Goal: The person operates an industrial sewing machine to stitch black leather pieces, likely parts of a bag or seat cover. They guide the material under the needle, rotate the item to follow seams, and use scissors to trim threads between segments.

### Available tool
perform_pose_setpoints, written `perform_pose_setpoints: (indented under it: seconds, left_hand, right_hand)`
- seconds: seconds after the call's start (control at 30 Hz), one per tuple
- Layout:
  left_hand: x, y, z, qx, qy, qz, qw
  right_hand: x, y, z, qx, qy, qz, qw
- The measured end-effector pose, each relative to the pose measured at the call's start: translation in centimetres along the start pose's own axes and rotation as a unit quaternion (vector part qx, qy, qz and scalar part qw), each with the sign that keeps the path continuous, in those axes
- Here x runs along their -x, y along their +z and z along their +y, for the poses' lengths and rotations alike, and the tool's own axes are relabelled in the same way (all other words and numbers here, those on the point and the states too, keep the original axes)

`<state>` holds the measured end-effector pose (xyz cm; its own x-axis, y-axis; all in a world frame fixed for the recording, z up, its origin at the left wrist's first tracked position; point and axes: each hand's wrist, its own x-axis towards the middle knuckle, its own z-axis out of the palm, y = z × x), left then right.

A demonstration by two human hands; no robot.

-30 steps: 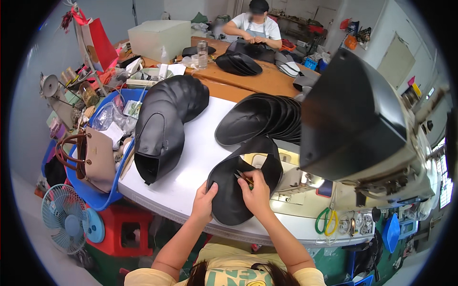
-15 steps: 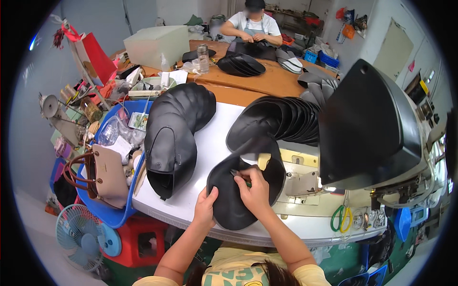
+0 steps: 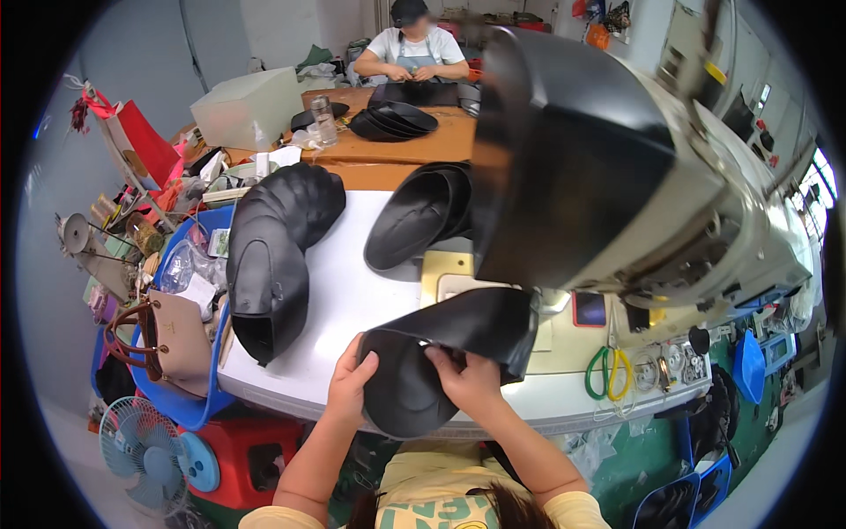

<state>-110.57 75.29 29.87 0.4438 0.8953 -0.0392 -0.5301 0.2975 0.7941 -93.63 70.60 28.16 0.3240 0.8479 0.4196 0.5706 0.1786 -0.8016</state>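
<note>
A black leather-like piece (image 3: 410, 388), curved like a shoe upper, is held up over the near table edge. My left hand (image 3: 349, 379) grips its left rim, thumb on the inner face and fingers behind. My right hand (image 3: 467, 379) is closed inside the fold of the piece, at its right side. A small glint of metal shows by the right fingertips; the tool it belongs to is mostly hidden. A row of overlapping black pieces (image 3: 269, 251) lies to the left, and more black pieces (image 3: 410, 220) lie beyond my hands.
A sewing machine (image 3: 573, 159) looms close on the right. Scissors (image 3: 608, 370) with green and yellow handles lie near the table edge. Left are a blue bin (image 3: 216, 353), a handbag (image 3: 181, 339) and a fan (image 3: 145, 454). A co-worker (image 3: 412, 53) sits across the brown table.
The view has swung right, with the sewing machine now covering more of it. The held piece is turned, its upper part folded over to the right, and my right hand sits deeper in it.
</note>
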Motion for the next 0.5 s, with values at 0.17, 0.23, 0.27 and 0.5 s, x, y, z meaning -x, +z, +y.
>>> perform_pose_setpoints:
  seconds: [0.17, 0.23, 0.27, 0.5]
  left_hand:
    - [2.8, 2.0, -2.5, 0.063, -0.051, -0.034, 0.996]
    - [4.1, 2.7, -3.8, 0.066, -0.06, -0.037, 0.995]
    - [4.6, 3.2, -4.2, 0.064, -0.052, -0.031, 0.996]
    - [6.9, 5.8, -5.0, 0.03, -0.043, -0.031, 0.998]
  right_hand:
    - [3.4, -3.5, 0.7, 0.023, -0.008, 0.045, 0.999]
    - [4.2, -4.6, 1.4, 0.004, -0.023, 0.053, 0.998]
    - [4.1, -5.2, 1.5, -0.02, -0.02, 0.05, 0.998]
    - [5.2, -7.3, 1.6, -0.059, -0.046, 0.02, 0.997]
